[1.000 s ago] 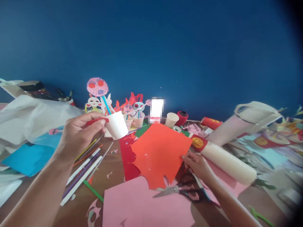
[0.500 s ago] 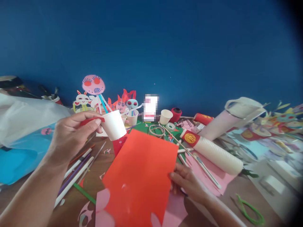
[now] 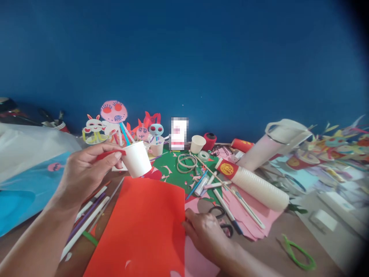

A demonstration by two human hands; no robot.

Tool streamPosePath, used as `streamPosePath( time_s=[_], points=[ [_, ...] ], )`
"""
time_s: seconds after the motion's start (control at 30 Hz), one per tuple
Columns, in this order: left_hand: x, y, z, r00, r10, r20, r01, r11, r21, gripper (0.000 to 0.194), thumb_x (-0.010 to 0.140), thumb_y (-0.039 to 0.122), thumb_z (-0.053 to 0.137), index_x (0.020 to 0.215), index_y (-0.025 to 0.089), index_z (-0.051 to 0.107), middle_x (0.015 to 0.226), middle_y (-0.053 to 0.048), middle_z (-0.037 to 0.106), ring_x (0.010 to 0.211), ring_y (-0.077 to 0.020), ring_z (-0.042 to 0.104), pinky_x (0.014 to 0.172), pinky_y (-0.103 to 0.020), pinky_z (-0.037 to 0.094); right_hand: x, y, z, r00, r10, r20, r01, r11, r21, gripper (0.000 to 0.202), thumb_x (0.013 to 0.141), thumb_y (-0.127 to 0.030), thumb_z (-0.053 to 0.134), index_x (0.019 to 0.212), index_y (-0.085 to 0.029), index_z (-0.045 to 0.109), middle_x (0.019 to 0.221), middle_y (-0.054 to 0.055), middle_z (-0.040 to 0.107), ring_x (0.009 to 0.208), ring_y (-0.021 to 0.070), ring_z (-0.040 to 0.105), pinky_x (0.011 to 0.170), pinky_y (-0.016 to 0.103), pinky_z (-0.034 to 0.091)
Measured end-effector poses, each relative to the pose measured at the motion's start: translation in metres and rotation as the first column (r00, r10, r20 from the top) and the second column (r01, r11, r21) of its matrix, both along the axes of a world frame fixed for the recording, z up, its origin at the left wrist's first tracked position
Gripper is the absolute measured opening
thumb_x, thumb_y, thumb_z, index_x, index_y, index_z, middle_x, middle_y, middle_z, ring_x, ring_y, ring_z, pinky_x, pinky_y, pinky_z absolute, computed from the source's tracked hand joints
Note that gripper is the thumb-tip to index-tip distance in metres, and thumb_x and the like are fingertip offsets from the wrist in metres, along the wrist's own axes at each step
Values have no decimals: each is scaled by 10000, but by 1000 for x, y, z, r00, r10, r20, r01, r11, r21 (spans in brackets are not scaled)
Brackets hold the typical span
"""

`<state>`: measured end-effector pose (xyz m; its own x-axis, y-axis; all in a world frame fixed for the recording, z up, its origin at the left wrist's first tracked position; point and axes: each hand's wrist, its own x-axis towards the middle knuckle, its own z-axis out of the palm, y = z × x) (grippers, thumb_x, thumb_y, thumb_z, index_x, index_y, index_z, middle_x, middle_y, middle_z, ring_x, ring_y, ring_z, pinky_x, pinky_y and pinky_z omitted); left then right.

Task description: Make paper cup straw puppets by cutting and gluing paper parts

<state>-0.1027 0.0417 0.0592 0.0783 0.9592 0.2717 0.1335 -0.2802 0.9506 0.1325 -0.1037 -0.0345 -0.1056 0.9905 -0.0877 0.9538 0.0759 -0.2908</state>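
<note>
Up on the left, my left hand [image 3: 89, 169] is closed, with a small red paper piece [image 3: 111, 154] pinched between thumb and fingers, beside a white paper cup [image 3: 137, 159] that it holds up, slightly tilted. A round pink paper face [image 3: 113, 111] with red eyes and drawn lashes stands above the cup on blue and white strips. My right hand [image 3: 204, 229] grips the right edge of a large orange-red paper sheet [image 3: 144, 227], which covers the near middle of the table. Its fingertips lie partly behind the edge. Scissors [image 3: 226, 231] with black handles lie just past that hand.
A long stack of paper cups [image 3: 256, 186] lies at right on pink paper [image 3: 259, 229]. Behind are a white jug [image 3: 273, 144], tape rolls [image 3: 186, 163] and several paper-face cups [image 3: 155, 144]. Pens [image 3: 86, 221] lie at left; a green loop [image 3: 301, 256] is at right.
The orange-red sheet has moved left and toward me with my right hand, uncovering scissors, a blue pen and the green mat. My left hand still holds the cup, now slightly lower in view.
</note>
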Motion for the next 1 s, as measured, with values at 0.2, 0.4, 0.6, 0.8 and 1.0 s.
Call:
streamPosePath(
  time_s=[0.2, 0.4, 0.6, 0.8, 1.0],
  points=[
    [1, -3, -1, 999, -2, -37, 0, 998, -58, 142, 708, 271, 631, 836, 208, 639, 583, 30, 584, 582, -94, 562, 523, -171, 511, 23, 15, 1, 997, -13, -80, 26, 987, 159, 179, 838, -262, 469, 953, -192, 586, 744, 42, 660, 689, 166, 609, 574, 227, 367],
    [4, 0, -6, 992, -17, -126, 16, 1000, -10, 130, 713, 286, 623, 813, 206, 642, 588, 24, 584, 566, -81, 540, 512, -144, 476, 48, -1, 6, 965, 244, -99, -225, 959, 171, 214, 777, -377, 566, 904, -208, 595, 916, 44, 599, 896, 210, 508, 764, 307, 369],
    [4, 1, -10, 986, -39, -164, 39, 999, -2, 158, 706, 324, 625, 810, 206, 634, 659, 12, 605, 565, -90, 543, 515, -177, 479, 52, -17, -14, 968, 240, 75, -250, 950, 190, 108, 779, -295, 579, 847, -211, 578, 841, 28, 577, 801, 188, 497, 726, 317, 331],
    [3, 1, -11, 985, -35, -167, 38, 999, 16, 134, 699, 298, 630, 792, 202, 631, 658, 12, 607, 568, -94, 549, 511, -181, 476, 66, -23, -18, 974, 123, 188, -170, 950, 263, 49, 763, -238, 577, 755, -190, 570, 750, 27, 596, 692, 181, 504, 654, 303, 308],
    [6, -1, -12, 989, -87, -116, 79, 994, -72, 159, 690, 288, 639, 813, 188, 631, 606, 15, 601, 581, -126, 582, 571, -262, 527, 78, -30, -3, 970, 0, 244, -46, 982, 182, 118, 789, -260, 529, 708, -195, 584, 673, 25, 615, 658, 197, 549, 644, 311, 304]
  ],
)
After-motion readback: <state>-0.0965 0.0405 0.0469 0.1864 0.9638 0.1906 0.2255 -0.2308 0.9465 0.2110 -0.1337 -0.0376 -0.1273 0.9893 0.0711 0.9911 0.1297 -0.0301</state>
